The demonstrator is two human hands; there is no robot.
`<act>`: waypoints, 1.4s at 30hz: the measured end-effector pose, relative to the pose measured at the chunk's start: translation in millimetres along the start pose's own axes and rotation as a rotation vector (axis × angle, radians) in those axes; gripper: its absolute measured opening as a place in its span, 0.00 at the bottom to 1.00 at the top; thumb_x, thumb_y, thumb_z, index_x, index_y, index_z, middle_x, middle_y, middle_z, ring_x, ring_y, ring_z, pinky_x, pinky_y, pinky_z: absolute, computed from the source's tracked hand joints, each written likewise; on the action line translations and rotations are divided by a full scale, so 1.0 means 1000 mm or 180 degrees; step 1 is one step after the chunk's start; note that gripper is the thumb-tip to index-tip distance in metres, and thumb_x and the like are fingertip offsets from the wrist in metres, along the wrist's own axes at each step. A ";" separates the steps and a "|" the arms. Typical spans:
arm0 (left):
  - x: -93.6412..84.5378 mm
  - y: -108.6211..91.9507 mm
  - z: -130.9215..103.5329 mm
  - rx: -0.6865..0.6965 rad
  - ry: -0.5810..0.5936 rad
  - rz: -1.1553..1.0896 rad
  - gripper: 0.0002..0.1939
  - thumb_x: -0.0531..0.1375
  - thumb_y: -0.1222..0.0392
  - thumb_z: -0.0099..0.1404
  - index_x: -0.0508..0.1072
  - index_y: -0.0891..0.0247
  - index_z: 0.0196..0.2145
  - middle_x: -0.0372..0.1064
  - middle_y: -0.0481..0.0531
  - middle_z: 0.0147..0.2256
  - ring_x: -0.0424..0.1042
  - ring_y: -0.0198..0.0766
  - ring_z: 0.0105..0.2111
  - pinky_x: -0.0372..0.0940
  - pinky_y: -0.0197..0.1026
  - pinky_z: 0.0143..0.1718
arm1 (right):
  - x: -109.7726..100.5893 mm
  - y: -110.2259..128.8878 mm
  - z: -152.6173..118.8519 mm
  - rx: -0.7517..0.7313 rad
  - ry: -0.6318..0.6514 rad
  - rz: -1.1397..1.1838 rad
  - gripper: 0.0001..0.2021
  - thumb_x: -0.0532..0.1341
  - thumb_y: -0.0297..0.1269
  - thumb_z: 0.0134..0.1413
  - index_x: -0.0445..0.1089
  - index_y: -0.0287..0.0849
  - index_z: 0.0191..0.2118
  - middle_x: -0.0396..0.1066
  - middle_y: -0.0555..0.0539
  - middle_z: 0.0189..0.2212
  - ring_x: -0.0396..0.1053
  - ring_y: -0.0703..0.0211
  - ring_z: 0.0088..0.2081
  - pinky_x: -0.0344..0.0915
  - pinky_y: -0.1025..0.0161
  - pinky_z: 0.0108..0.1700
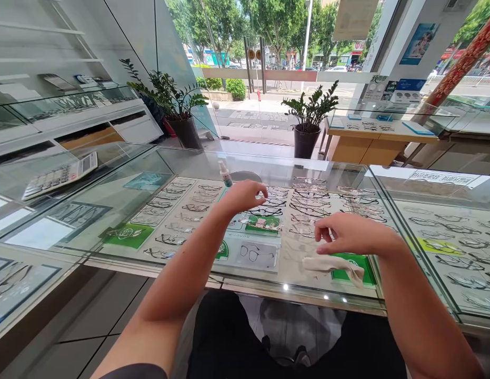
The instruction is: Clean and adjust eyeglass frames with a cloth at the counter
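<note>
My left hand [247, 197] hovers over the glass display case [245, 150], fingers loosely bent with a gap between thumb and forefinger and nothing visible in them. Just behind it, to the left, a small spray bottle [225, 173] with a white top stands on the glass. My right hand [343, 234] hangs palm down over the right part of the case, its fingers slack and apart. Below that hand a crumpled pale cleaning cloth [333, 266] lies on the glass. Under the glass are rows of eyeglasses [310, 202] and a green card [353, 268].
A calculator [61, 176] rests on the glass to the left. Another glass case with eyeglasses [461, 247] adjoins on the right. Two potted plants [308, 139] [185, 131] stand beyond the counter, before a large window. My knees are under the front edge.
</note>
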State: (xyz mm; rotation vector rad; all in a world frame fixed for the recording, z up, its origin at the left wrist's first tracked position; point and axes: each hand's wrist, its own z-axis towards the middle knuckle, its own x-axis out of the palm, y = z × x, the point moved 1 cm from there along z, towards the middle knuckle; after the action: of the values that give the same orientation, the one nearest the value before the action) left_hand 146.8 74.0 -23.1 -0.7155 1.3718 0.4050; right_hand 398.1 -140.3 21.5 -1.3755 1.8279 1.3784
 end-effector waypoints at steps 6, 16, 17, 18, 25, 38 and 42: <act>0.012 0.007 0.009 0.0096 0.0049 0.0016 0.12 0.63 0.57 0.66 0.88 0.55 0.41 0.81 0.54 0.39 0.75 0.44 0.36 0.58 0.42 0.33 | 0.022 0.022 -0.004 0.0223 0.0189 -0.0829 0.16 0.74 0.50 0.49 0.75 0.47 0.39 0.80 0.46 0.39 0.75 0.46 0.42 0.55 0.58 0.35; -0.017 0.002 -0.008 0.0287 -0.0503 -0.0410 0.11 0.64 0.53 0.66 0.86 0.58 0.36 0.75 0.52 0.29 0.70 0.40 0.30 0.56 0.41 0.31 | 0.026 0.022 0.001 -0.0083 0.0414 -0.0853 0.15 0.64 0.37 0.55 0.56 0.46 0.26 0.64 0.50 0.26 0.61 0.57 0.29 0.47 0.58 0.31; -0.019 0.002 -0.009 0.0277 -0.0571 -0.0440 0.11 0.64 0.52 0.66 0.85 0.58 0.36 0.75 0.52 0.29 0.70 0.40 0.31 0.56 0.41 0.32 | 0.021 0.018 0.000 -0.0155 0.0413 -0.0651 0.14 0.63 0.38 0.57 0.56 0.46 0.28 0.64 0.50 0.27 0.60 0.57 0.30 0.48 0.58 0.31; -0.021 0.001 -0.010 0.0267 -0.0618 -0.0461 0.11 0.64 0.52 0.67 0.85 0.58 0.36 0.75 0.52 0.29 0.70 0.40 0.31 0.56 0.41 0.32 | 0.016 0.014 -0.002 -0.0237 0.0441 -0.0424 0.13 0.63 0.38 0.58 0.57 0.47 0.30 0.64 0.51 0.28 0.60 0.58 0.30 0.50 0.58 0.31; -0.022 -0.002 -0.011 0.0318 -0.0798 -0.0539 0.10 0.64 0.53 0.68 0.85 0.58 0.37 0.75 0.52 0.30 0.71 0.41 0.33 0.58 0.42 0.35 | 0.004 0.011 0.007 -0.0300 -0.0137 0.1374 0.12 0.58 0.48 0.70 0.61 0.47 0.39 0.64 0.53 0.31 0.65 0.60 0.30 0.59 0.61 0.32; -0.025 -0.001 -0.011 0.0246 -0.0983 -0.0511 0.11 0.63 0.55 0.68 0.85 0.58 0.39 0.78 0.53 0.32 0.73 0.42 0.34 0.58 0.43 0.35 | -0.015 0.052 0.095 0.0870 0.0069 -0.1098 0.11 0.61 0.42 0.63 0.75 0.41 0.33 0.77 0.40 0.33 0.74 0.49 0.36 0.61 0.56 0.34; -0.027 -0.004 -0.012 0.0217 -0.1001 -0.0452 0.10 0.64 0.55 0.67 0.86 0.59 0.40 0.78 0.53 0.33 0.73 0.43 0.34 0.58 0.43 0.33 | -0.019 0.061 0.109 0.0821 0.0375 -0.1333 0.10 0.65 0.41 0.61 0.79 0.39 0.36 0.78 0.38 0.35 0.76 0.46 0.38 0.63 0.55 0.36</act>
State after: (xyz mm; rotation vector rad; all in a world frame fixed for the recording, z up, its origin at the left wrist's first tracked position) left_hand 135.4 66.7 3.8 -0.6577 1.0275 0.3402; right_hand 329.3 -33.7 21.5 -1.6078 1.5977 0.8360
